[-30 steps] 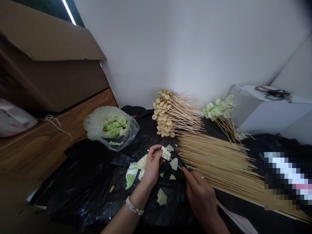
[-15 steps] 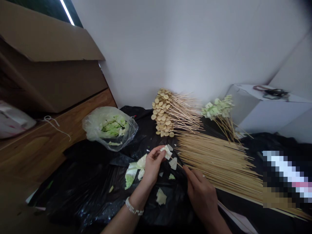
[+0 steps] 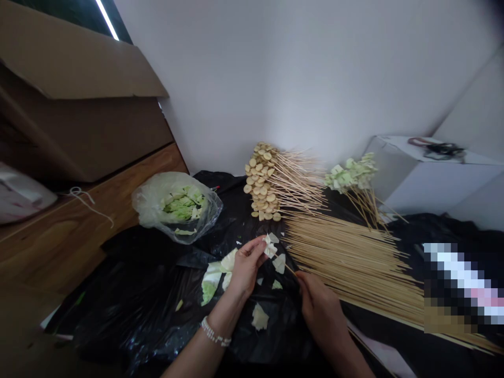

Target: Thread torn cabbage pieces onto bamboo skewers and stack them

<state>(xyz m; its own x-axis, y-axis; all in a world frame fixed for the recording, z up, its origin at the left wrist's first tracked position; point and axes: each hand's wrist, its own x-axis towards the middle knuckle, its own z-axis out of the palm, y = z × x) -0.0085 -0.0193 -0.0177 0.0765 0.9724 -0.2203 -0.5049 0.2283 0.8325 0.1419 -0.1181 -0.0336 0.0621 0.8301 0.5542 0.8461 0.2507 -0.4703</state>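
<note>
Pale cabbage pieces (image 3: 270,245) are pinched in the fingers of my left hand (image 3: 247,262), at the tip of a thin wooden skewer. My right hand (image 3: 321,304) is closed round the skewer (image 3: 290,270) lower down, and part of the stick is hidden in the fingers. Loose cabbage leaves (image 3: 212,281) lie just left of my left wrist. Smaller cabbage scraps (image 3: 260,317) are scattered on the black plastic sheet (image 3: 165,325) between my forearms.
A clear bag (image 3: 149,202) of cut cabbage stands at the left. Skewered round slices (image 3: 262,184) are stacked by the wall, near finished cabbage skewers (image 3: 350,173). Many bare skewers (image 3: 354,262) lie at the right. A cardboard box (image 3: 86,126) and white box (image 3: 409,168) flank the area.
My right hand has shifted slightly left along with the skewer. My left fingers have adjusted a little on the cabbage pieces; the surroundings look the same.
</note>
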